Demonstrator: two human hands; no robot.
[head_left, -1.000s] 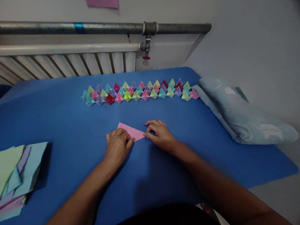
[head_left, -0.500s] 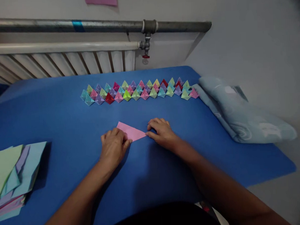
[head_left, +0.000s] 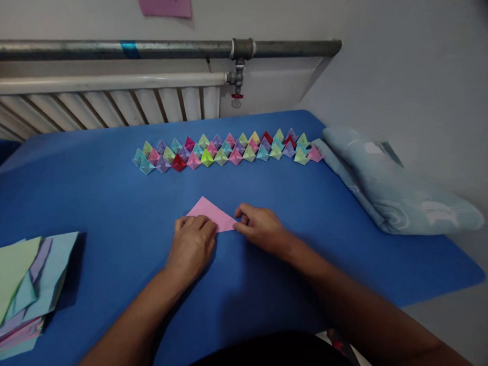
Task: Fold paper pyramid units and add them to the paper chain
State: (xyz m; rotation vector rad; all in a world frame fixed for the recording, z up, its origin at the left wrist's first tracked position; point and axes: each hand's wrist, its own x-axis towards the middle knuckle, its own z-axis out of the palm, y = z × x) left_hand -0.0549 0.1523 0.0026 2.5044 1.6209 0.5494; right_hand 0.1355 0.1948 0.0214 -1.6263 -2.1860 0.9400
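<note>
A folded sheet of pink origami paper [head_left: 211,210] lies on the blue tabletop, one corner pointing away from me. Across its left part rests my left hand [head_left: 193,240], fingers bent and close together, holding the sheet down and hiding that side. At the paper's right corner my right hand [head_left: 260,224] pinches with thumb and index finger, the other fingers curled. Beyond both hands, several small folded paper pieces [head_left: 221,156] in pink, green, blue, purple and red stand in staggered rows.
At the left edge lies a pile of loose coloured paper sheets [head_left: 20,292]. A folded pale blue blanket [head_left: 373,182] sits on the right of the blue table [head_left: 119,210]. Behind are a white radiator [head_left: 115,105], a metal pipe [head_left: 181,50] and a red-handled valve [head_left: 237,96].
The pink paper has turned and now shows a taller peak. My left hand has shifted slightly right and farther over it. My right hand stays at the right corner. The view has tilted up slightly.
</note>
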